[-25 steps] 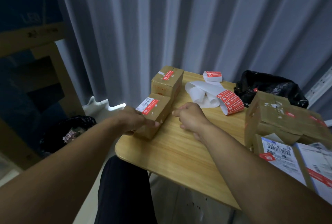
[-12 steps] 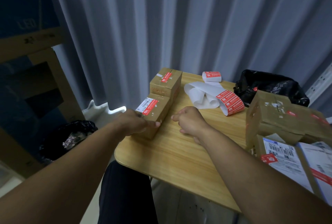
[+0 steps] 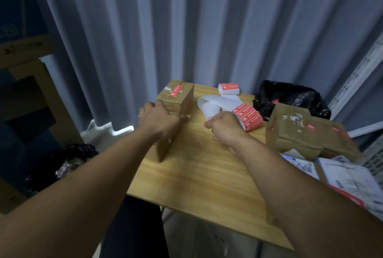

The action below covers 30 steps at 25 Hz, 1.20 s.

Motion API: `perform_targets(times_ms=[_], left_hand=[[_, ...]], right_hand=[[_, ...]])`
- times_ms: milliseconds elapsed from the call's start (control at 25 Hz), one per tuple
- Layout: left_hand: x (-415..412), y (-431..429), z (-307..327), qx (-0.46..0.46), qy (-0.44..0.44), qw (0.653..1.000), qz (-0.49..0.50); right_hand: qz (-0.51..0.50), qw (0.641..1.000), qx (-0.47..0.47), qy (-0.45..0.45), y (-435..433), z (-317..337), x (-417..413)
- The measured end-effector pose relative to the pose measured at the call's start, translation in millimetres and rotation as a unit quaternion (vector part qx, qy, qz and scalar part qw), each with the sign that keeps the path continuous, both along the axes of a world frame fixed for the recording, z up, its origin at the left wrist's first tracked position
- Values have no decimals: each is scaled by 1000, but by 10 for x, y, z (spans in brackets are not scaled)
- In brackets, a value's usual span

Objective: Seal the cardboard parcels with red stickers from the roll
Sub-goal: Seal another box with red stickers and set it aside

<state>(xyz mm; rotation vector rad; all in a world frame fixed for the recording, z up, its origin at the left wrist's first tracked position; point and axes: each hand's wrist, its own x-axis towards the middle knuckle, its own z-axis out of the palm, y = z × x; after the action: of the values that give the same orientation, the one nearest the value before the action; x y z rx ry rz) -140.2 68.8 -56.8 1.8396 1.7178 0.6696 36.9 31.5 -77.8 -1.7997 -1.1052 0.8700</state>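
— Parcel first: where?
— Small box [image 3: 163, 151], at the left edge of the table [image 3: 196, 175], just in front of a second box [image 3: 182, 102] already wearing a red sticker [image 3: 175, 91] on top.
— And the left hand [image 3: 158, 120]?
— Laid across the top of the small box, thumb stretched along the right edge, fingers bent down over the far left side. Grips it, most likely to pin it flat for sealing.
— Right hand [image 3: 224, 129]?
— Curled into a loose fist right beside the strip of stickers [image 3: 247, 116], close to the white backing paper [image 3: 209, 105]. Cannot tell whether pinching a sticker or nothing at all. Probably parked there to peel off the next one.
— Roll [image 3: 229, 89]?
— Farther back on the table, well apart from both hands. Left lying with the strip unwound toward the front, handy for the right hand.
— Different from half a second ago?
— Left hand up from the near end of the small box onto its top, hiding the label visible then. Right hand away from the small box, over by the strip. Boxes, roll and strip in the same spots as before.
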Motion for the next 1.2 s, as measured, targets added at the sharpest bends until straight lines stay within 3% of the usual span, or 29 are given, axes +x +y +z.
perform_targets(times_ms=[240,360,560,920,1200], left_hand=[[691,-99,71,-21,-77,994,-74],[1029,-303,28,-115,-129,973,-155],[1568,-727,-116,-243,-125,929,-248],[1725,-939,-426,-343,-123,895,-257],[1569,-960,-345,-346,-118,896,-252]], right_hand=[[-63,996,25,-52,-227,316,647],[-77,996,8,-51,-419,373,923],[-73,996,-38,-44,-763,384,1201],[-52,990,-91,-94,-1114,304,1342],[-46,989,-88,-109,-1154,267,1332]])
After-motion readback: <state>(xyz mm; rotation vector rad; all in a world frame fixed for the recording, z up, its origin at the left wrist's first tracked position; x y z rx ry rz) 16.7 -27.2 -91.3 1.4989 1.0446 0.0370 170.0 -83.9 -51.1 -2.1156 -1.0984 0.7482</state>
